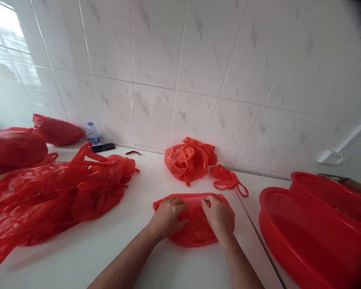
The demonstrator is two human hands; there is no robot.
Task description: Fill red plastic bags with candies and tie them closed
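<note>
Thin red plastic bag (195, 230) – lying flattish on the desk, right under both hands, long axis running left to right across the person's front. Neither hand is nearer; left hand (168, 214) is over its left part, right hand (219, 214) over its right part near the far edge. Left hand part open, fingers bent, thumb apart from them, touching the film; no firm grip visible. Right hand curled, thumb and fingertips close together at the film – looks like a light pinch, but can't tell if it has hold.

Just beyond the bag, against the wall: crumpled red plastic bag bundle (190, 160), with small knotted red bag with loop handles (225, 179) beside it, to the right. Left side: big loose heap of shiny red plastic bags (63, 186), two bulging red bags (18, 148) (57, 130) behind it. Near the wall there: clear bottle with blue cap (93, 134), black phone (104, 147), small dark red curved strip (133, 152).

Desk (108, 241) is smooth and white, with a dark seam to the right of the bag. Past that, two large red plastic baskets (278, 212) (313, 182). Room: pale marbled tile wall (153, 52), window reflection at upper left, white socket block (331, 157) low on the right.
</note>
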